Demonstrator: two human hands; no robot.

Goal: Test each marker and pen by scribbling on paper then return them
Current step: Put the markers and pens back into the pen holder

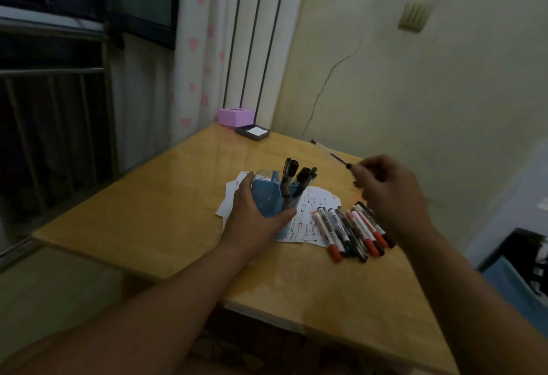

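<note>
Blue pen holder at frame centre is gripped by the left hand; the right hand pinches a thin pen.

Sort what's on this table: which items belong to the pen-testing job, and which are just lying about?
In the job:
- pen holder, gripped by the left hand
- pens standing in it
- pen pinched in the right hand
- markers lying in a row
- scribbled paper

Lying about:
- pink box
- grey tray, both at the far corner of the table
</note>
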